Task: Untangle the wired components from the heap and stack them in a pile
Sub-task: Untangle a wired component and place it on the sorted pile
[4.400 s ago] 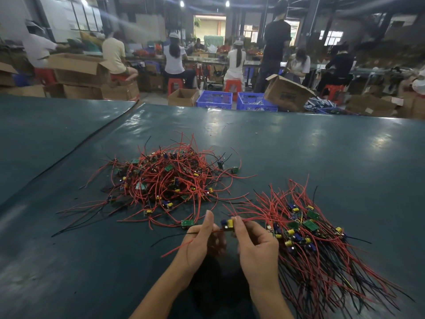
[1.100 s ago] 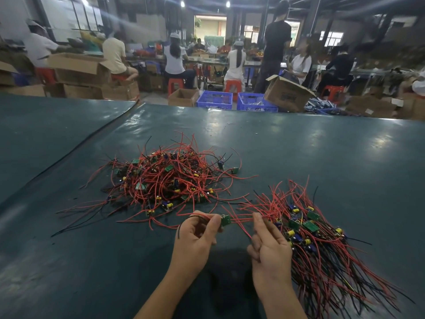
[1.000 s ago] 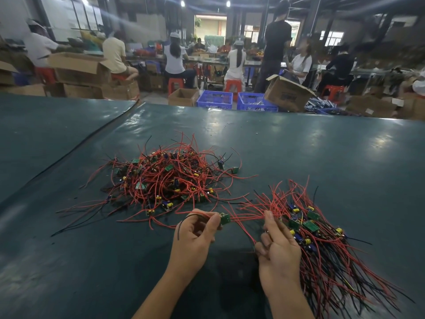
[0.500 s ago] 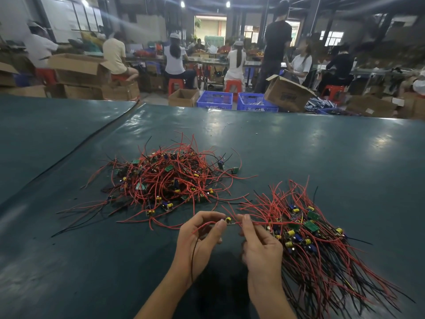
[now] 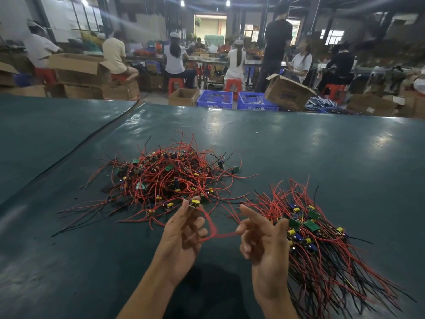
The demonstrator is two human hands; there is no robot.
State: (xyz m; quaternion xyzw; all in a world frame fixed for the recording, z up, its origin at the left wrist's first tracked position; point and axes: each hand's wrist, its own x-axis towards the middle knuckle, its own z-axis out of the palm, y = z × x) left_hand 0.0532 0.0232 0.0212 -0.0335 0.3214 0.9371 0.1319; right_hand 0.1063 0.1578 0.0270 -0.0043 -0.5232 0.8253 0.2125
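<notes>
On the dark teal table cover (image 5: 69, 261), left of centre and just beyond my fingers, lies the tangled heap of red and black wires and small green circuit boards (image 5: 170, 180), its loose leads straying out to the left. My left hand (image 5: 184, 233) is held up just in front of that heap. Its thumb and forefinger pinch a small wired component with a yellow capacitor (image 5: 195, 202) at their tips, and its other fingers are loosely curled. The component's thin red wire (image 5: 215, 230) loops down and across, blurred, to my right hand (image 5: 264, 240). That hand's forefinger points up while the rest curl; whether they grip the wire I cannot tell. Just right of that hand lies the neater pile of the same wired components (image 5: 322, 238), boards close together, wires fanned toward the near right.
</notes>
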